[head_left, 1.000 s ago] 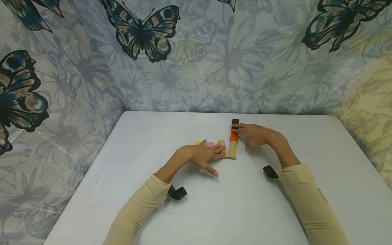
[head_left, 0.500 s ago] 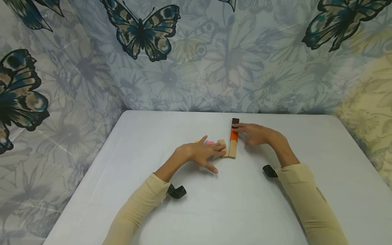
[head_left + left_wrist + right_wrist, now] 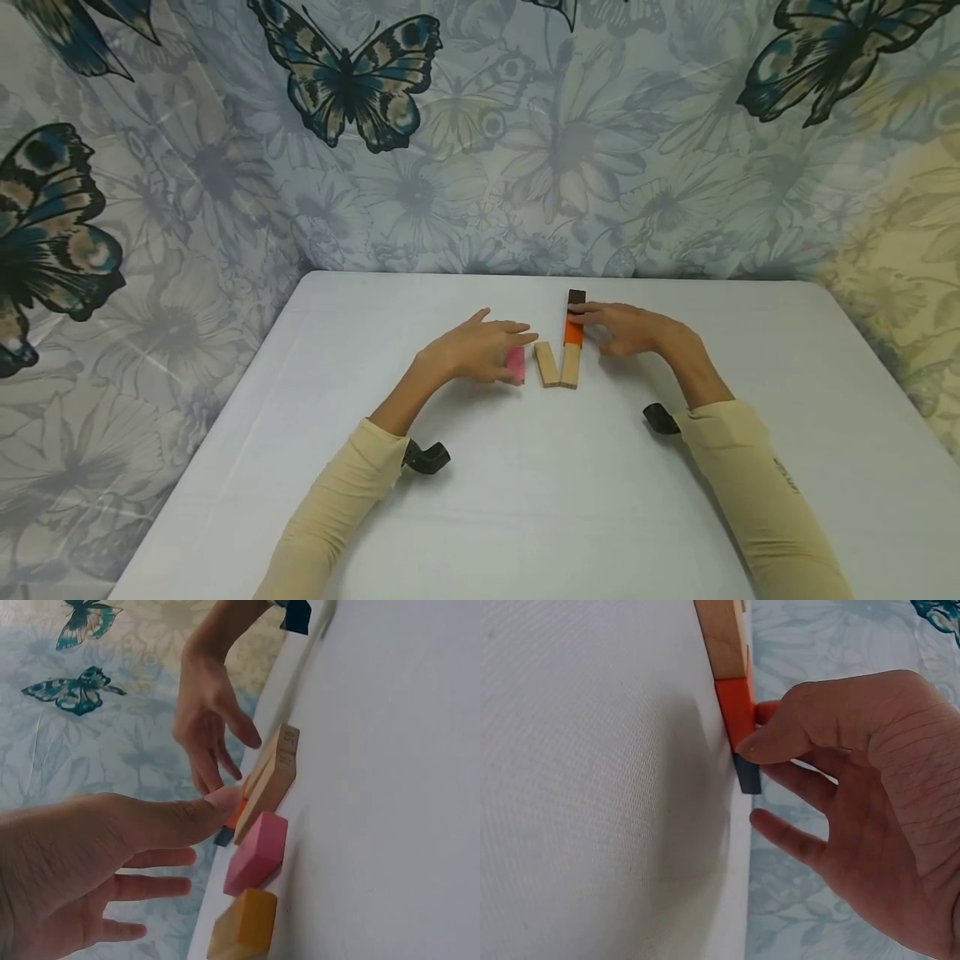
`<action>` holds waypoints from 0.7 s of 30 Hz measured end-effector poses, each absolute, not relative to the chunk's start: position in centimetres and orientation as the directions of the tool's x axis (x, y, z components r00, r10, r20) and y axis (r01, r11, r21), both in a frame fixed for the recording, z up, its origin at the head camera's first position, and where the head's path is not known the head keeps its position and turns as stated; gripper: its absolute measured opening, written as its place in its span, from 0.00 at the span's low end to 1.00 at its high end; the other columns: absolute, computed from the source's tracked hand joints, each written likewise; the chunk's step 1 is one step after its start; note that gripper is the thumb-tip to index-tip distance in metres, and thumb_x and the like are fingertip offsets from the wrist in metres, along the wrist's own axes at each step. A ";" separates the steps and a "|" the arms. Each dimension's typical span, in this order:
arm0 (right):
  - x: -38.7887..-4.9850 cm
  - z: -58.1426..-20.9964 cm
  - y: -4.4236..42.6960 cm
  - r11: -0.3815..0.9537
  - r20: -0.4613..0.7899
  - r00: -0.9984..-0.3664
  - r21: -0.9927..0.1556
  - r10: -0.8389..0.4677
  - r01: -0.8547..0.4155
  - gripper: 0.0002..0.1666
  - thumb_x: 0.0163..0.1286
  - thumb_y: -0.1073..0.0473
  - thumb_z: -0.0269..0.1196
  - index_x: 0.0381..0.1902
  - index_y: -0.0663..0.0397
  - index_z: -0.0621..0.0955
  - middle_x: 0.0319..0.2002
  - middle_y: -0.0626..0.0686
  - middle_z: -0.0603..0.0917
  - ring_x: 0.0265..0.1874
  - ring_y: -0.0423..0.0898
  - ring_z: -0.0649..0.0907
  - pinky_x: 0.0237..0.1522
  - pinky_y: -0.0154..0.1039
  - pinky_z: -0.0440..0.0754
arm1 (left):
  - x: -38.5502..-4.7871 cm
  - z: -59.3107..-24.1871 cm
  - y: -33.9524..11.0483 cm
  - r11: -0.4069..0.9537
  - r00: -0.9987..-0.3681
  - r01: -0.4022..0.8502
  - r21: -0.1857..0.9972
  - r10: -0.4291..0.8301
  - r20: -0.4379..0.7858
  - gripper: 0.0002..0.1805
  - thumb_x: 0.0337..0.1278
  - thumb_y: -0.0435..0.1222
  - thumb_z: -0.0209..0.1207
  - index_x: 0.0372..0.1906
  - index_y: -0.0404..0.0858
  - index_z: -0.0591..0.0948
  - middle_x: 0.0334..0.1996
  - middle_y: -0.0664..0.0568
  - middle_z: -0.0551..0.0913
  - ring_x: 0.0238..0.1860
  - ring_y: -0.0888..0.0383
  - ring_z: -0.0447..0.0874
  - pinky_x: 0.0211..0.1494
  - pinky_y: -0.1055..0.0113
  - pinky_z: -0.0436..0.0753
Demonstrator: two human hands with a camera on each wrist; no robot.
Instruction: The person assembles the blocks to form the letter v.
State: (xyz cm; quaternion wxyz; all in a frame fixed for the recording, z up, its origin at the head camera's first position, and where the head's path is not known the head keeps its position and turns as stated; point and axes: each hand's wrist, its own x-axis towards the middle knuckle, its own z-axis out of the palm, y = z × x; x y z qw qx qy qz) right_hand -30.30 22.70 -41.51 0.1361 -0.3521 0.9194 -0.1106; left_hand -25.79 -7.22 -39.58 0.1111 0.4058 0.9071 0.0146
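Observation:
My left hand [image 3: 474, 348] hovers over a pink block [image 3: 516, 363], its fingers stretched out and holding nothing. A yellow block [image 3: 256, 922] shows beside the pink one in the left wrist view; in the head view my left hand hides it. To the right, a plain wooden block [image 3: 547, 365] leans at a slant, its near end by a second wooden block [image 3: 570, 367]. That second block lines up end to end with an orange block [image 3: 573, 332] and a black block [image 3: 576, 296]. My right hand [image 3: 628, 330] rests its fairly straight fingertips on the orange and black blocks.
A white-covered table [image 3: 540, 492] carries the blocks near its far side. Behind it hangs a cloth [image 3: 480, 192] with butterflies and flowers. A dark wrist device [image 3: 427, 457] sits under the left sleeve, another [image 3: 662, 419] under the right.
My left hand has let the slanted wooden block go and moved left and away from me, over the pink block. The right hand and its row of blocks stay where they were.

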 end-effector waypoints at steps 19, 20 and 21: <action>-30.1 -40.9 22.9 0.730 -0.192 -0.714 -0.331 -0.673 -0.598 0.40 0.61 0.72 0.62 0.75 0.65 0.72 0.79 0.66 0.66 0.78 0.70 0.66 0.74 0.69 0.68 | -27.1 -41.8 -6.8 0.622 -0.617 0.772 0.128 0.783 -0.082 0.33 0.62 0.53 0.71 0.66 0.39 0.82 0.59 0.48 0.88 0.56 0.55 0.88 0.64 0.58 0.84; -30.1 -41.0 22.9 0.730 -0.193 -0.715 -0.335 -0.672 -0.596 0.40 0.62 0.72 0.62 0.74 0.65 0.72 0.79 0.65 0.66 0.78 0.70 0.66 0.74 0.69 0.68 | -27.1 -41.7 -6.9 0.626 -0.620 0.770 0.125 0.780 -0.084 0.32 0.63 0.52 0.71 0.66 0.39 0.82 0.58 0.48 0.88 0.55 0.55 0.88 0.64 0.58 0.84; -30.1 -41.0 22.9 0.728 -0.192 -0.713 -0.331 -0.674 -0.600 0.40 0.62 0.72 0.63 0.74 0.65 0.73 0.79 0.65 0.66 0.78 0.70 0.66 0.74 0.68 0.69 | -27.1 -41.6 -6.9 0.627 -0.622 0.769 0.124 0.779 -0.081 0.31 0.64 0.52 0.70 0.66 0.39 0.83 0.58 0.48 0.88 0.54 0.55 0.88 0.63 0.58 0.85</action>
